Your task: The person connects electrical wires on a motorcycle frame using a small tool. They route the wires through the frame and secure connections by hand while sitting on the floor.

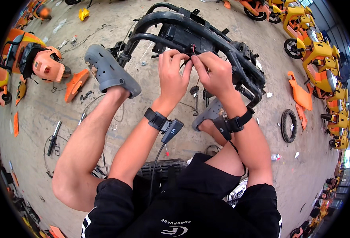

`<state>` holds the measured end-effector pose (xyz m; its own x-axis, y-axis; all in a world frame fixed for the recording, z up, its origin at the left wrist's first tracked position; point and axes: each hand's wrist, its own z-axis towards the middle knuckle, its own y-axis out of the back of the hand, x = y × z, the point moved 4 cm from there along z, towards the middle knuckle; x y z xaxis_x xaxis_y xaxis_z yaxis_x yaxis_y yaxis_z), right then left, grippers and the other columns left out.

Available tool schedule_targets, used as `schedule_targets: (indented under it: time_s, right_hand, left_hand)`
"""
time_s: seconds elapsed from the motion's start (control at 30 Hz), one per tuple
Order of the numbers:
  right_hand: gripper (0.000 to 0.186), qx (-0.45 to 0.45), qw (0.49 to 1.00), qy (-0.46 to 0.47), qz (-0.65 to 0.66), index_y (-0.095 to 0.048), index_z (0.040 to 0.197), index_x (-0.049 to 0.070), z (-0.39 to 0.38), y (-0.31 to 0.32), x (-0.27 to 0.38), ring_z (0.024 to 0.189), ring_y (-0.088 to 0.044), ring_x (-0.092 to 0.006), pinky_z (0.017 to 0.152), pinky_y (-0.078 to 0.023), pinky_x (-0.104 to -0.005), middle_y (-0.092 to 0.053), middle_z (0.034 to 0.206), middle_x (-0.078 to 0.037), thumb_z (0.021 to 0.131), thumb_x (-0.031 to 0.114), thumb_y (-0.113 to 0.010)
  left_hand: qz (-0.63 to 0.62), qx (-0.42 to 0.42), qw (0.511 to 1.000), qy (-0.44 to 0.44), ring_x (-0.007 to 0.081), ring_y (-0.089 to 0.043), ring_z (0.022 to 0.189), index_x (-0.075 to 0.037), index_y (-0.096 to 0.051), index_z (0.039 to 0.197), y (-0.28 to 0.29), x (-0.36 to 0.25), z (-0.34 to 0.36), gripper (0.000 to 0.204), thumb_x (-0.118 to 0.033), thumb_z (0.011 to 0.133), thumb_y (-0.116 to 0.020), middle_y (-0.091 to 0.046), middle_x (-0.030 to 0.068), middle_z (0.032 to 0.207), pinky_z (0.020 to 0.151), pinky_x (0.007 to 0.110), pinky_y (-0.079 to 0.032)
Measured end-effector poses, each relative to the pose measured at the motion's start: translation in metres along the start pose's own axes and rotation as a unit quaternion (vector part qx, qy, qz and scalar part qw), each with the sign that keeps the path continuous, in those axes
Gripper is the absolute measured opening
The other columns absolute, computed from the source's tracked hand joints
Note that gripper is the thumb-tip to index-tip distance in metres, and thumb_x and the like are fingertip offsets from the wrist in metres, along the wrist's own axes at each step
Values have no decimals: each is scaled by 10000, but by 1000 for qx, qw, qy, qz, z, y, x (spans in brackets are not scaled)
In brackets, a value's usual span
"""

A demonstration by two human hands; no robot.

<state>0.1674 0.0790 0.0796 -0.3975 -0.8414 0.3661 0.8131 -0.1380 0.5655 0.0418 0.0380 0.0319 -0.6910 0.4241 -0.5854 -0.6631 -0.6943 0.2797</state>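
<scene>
A black tubular scooter frame [151, 24] lies on the floor ahead of me, with a dark box-like part [179, 37] set between its tubes. Over its near side my two hands meet. My left hand [172, 75] pinches a thin black wire, thumb against forefinger. Close beside it, my right hand [214, 73] is closed in a pinch on the same wire. A short red wire [194, 48] sticks up just beyond the fingertips. My fingers hide the exact spot where the wire is gripped.
My shoes [111, 69] flank the frame. Orange panels [77, 84] and an orange scooter body [48, 65] lie left. At right are a black tyre [289, 126], an orange panel [300, 92] and a row of yellow scooters [318, 53]. A black shock absorber [54, 138] and loose cables lie left of my leg.
</scene>
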Motion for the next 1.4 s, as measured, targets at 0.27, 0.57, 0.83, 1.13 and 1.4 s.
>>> schedule_targets:
  time_s: [0.27,0.57,0.83,1.13,1.4]
  right_hand:
    - [483,-84,616,-418,663,-522,1261,16,-9,-11,-10,715,-573,-180,615,-440,-310,-603,1095,-152,977,407,-531]
    - [456,-33,673,-376,636,-533,1331,11,-7,-23,-8,704,-667,-139,577,-532,-273,-701,1101,-119,927,166,-675]
    - [157,-27,767,-321,556,-627,1042,-81,-6,-35,-20,716,-652,-138,579,-529,-272,-696,851,-126,927,21,-595]
    - [97,-71,797,-286,527,-560,1011,-24,7,-59,-25,648,-585,-101,542,-485,-265,-634,800,-91,958,10,-485]
    - [294,-269,575,-453,626,-541,1220,99,4,-91,-21,547,-439,-102,447,-352,-270,-494,680,-27,962,31,-418]
  left_hand:
    - [-217,95,946,221,134,-574,667,3,-526,1044,-3,9,-14,130,-62,955,-594,-617,44,739,588,264,-440]
    - [-213,216,911,280,73,-564,815,-52,-602,1277,5,19,-6,397,-348,1030,-507,-658,13,1019,662,189,-416]
    - [-277,174,903,278,-9,-330,520,-53,-593,1203,-16,62,-16,280,-262,1046,-491,-506,-83,747,460,183,-214]
    - [-280,161,893,314,-16,-340,501,-62,-591,1138,-8,59,-10,237,-258,1042,-498,-480,-86,686,441,176,-213]
    - [-84,174,977,85,107,-579,823,-19,-572,1190,3,50,-1,259,-209,1041,-479,-622,44,913,717,244,-451]
